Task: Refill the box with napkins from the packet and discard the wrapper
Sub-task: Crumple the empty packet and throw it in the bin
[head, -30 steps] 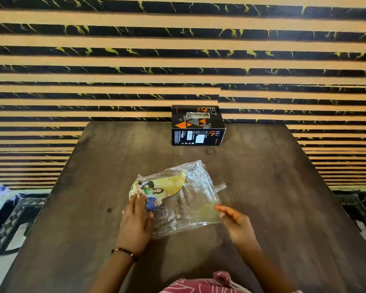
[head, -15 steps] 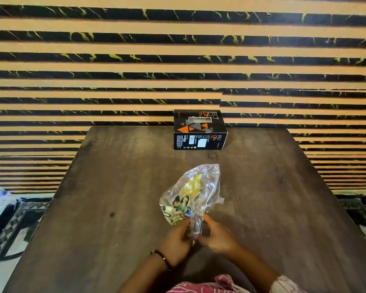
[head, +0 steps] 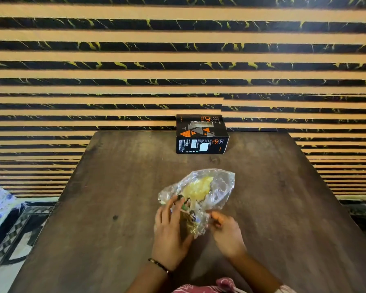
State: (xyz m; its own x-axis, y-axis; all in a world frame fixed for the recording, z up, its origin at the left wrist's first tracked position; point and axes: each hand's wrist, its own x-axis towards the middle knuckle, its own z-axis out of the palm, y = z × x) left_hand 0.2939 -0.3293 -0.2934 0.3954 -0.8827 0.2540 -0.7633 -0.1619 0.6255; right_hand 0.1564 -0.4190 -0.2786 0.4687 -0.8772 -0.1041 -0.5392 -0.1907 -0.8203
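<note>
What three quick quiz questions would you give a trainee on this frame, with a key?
1. True or false: the black box stands at the far edge of the table, apart from the wrapper.
2. Which hands hold the clear plastic wrapper: (a) left only, (b) right only, (c) both?
3. What is worn on the left wrist?

Key
1. True. Bare tabletop lies between them.
2. (c). The left hand grips its near end and the right hand pinches it beside that.
3. A dark bracelet.
</note>
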